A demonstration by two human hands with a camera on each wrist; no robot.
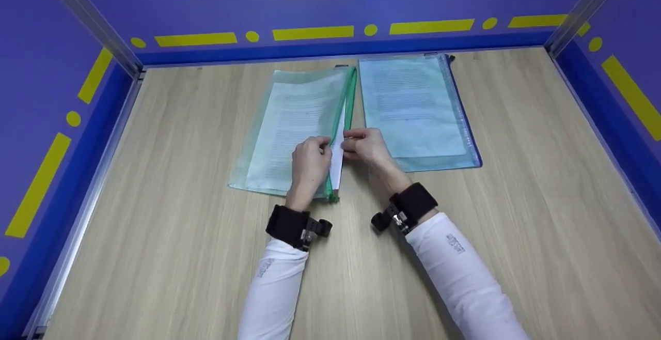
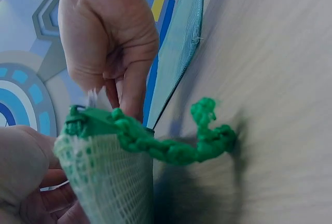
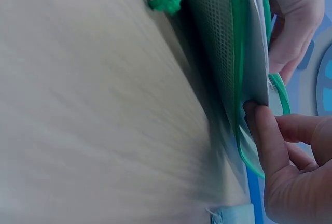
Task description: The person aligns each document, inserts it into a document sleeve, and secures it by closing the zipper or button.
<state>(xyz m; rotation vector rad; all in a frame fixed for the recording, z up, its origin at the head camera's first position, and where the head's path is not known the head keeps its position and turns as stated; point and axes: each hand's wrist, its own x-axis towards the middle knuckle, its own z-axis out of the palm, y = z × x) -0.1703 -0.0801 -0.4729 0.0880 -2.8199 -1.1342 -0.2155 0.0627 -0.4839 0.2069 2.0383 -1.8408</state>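
A translucent green zipper document pouch lies on the table with its green-edged side gaping open. White printed papers show inside it, and their edge stands in the opening. My left hand pinches the pouch's upper green edge near its middle. From the right, the fingers of my right hand reach into the opening and pinch the edge of the papers, as the right wrist view shows. A green knotted cord hangs from the pouch's near corner.
A blue zipper pouch with a printed sheet inside lies to the right, close beside the green one. Blue panels with yellow marks border the wood-grain table at the back and sides.
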